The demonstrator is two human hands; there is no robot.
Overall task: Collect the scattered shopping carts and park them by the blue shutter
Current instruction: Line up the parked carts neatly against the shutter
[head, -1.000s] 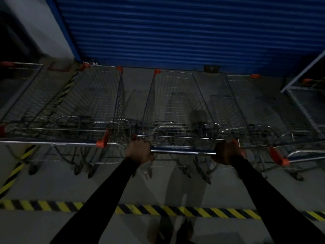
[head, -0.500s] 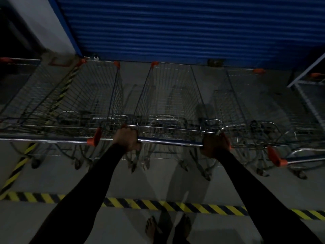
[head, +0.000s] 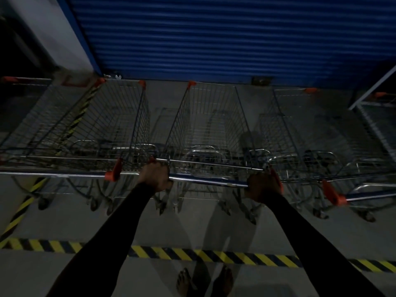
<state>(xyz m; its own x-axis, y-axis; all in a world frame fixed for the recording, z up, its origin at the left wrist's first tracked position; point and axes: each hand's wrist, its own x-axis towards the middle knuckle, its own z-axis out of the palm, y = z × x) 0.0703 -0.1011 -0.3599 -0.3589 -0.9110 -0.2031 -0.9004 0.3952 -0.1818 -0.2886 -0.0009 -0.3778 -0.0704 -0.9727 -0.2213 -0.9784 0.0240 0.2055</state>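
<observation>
One head-worn view, looking forward and down over our own arms.

We look from standing height through a wide lens that bends straight edges near the borders. The camera faces the blue shutter (head: 214, 35), which fills the top, with the row of carts (head: 205, 121) spread across the middle below it. Our left hand (head: 155, 175) and right hand (head: 262, 186) sit on the handle (head: 210, 180) just under centre, at the end of our outstretched arms. The striped floor line (head: 214, 255) and our bare feet (head: 184, 284) lie along the bottom edge, almost straight beneath the camera.
</observation>
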